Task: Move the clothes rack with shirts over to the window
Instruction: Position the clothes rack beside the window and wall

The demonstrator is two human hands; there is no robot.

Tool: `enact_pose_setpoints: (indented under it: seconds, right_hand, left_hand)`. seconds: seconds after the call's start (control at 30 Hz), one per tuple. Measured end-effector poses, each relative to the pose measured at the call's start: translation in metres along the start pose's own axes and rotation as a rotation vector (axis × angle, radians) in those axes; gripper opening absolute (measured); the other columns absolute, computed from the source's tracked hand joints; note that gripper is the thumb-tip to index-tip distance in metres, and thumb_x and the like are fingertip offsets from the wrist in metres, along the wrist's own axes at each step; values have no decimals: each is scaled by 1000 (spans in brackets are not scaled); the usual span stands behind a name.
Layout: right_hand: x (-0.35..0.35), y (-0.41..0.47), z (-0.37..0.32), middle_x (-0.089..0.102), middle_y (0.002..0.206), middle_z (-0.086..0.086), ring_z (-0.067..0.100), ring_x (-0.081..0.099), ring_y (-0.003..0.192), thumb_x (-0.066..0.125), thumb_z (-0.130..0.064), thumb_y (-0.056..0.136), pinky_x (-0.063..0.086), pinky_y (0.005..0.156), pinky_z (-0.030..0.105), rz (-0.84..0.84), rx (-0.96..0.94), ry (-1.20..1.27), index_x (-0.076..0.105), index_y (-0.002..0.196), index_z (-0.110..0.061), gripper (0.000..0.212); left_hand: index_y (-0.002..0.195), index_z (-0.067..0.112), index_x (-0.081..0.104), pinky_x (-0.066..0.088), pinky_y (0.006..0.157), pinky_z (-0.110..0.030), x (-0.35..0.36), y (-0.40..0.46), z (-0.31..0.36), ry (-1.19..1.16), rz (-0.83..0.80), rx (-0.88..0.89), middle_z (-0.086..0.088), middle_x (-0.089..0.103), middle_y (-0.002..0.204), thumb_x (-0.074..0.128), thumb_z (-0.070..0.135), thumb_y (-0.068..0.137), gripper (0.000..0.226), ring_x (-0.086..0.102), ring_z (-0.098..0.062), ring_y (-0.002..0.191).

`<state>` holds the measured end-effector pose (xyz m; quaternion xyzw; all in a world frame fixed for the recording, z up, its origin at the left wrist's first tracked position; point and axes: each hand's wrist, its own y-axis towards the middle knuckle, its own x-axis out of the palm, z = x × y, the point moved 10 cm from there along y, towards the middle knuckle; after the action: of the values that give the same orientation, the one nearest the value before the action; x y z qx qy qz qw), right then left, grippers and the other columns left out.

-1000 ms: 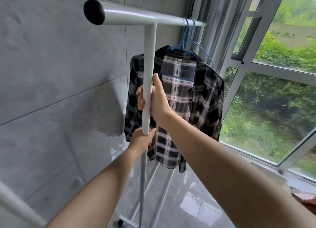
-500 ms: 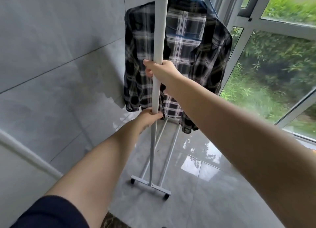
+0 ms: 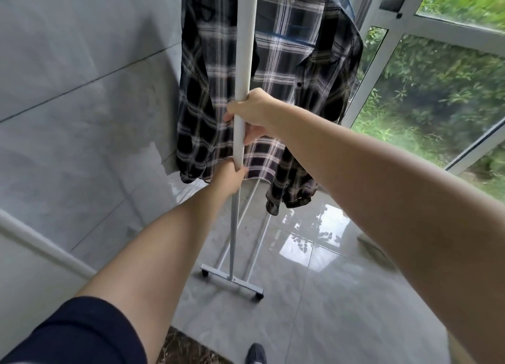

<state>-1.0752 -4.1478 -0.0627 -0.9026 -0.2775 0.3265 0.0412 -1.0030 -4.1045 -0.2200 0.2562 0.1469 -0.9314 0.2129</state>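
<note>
head: both hands grip rack (image 3: 243, 49) pole.

Soft daylight enters through the large white-framed window (image 3: 426, 33) at right, glaring off the glossy grey floor tiles (image 3: 308, 243), while wide-angle distortion bends the edges and the green foliage outside is blurred.

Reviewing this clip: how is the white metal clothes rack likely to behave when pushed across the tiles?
The white metal clothes rack probably rolls easily: small castors sit on glossy grey floor tiles. Its narrow base and tall pole suggest tippiness, likely why the left hand and right hand grip it.
</note>
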Motion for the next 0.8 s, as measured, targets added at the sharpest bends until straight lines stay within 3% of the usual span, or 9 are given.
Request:
enact_pose_setpoints:
  seconds: [0.17,0.3,0.4,0.53,0.8]
  right_hand:
    - [8,20,-9,70,109,16,36,77,89,64,-19,92,67,72,45,-38,-17,-16,73,98,-9,15]
    - [2,40,-11,68,106,15,34,77,86,75,-13,86,67,66,45,-69,14,-23,62,121,-3,39]
    - [-3,54,-13,71,106,17,32,78,83,75,-11,87,67,68,44,-109,3,-39,58,127,-3,44]
    - [-15,77,-10,72,108,21,36,79,84,75,-9,87,67,70,45,-107,4,-54,62,112,-2,29]
    - [-35,112,-9,73,108,22,33,79,86,72,-9,90,66,72,47,-173,-48,-50,62,118,0,31]
  left_hand:
    - [115,4,59,59,83,-45,-8,15,-7,1,5,-23,-13,65,111,59,29,95,32,65,-30,99]
    - [117,4,58,59,77,-41,-5,30,-3,6,14,-30,-10,64,104,56,28,97,31,61,-25,84]
    - [118,5,57,57,70,-38,-3,39,2,-8,44,-53,-9,62,99,54,27,97,30,59,-24,77]
    - [117,6,58,55,72,-37,5,58,10,-8,52,-67,-8,60,98,56,26,97,29,59,-24,78]
    - [114,7,61,59,80,-42,14,93,25,-24,68,-84,-12,66,107,55,27,95,28,68,-30,90]
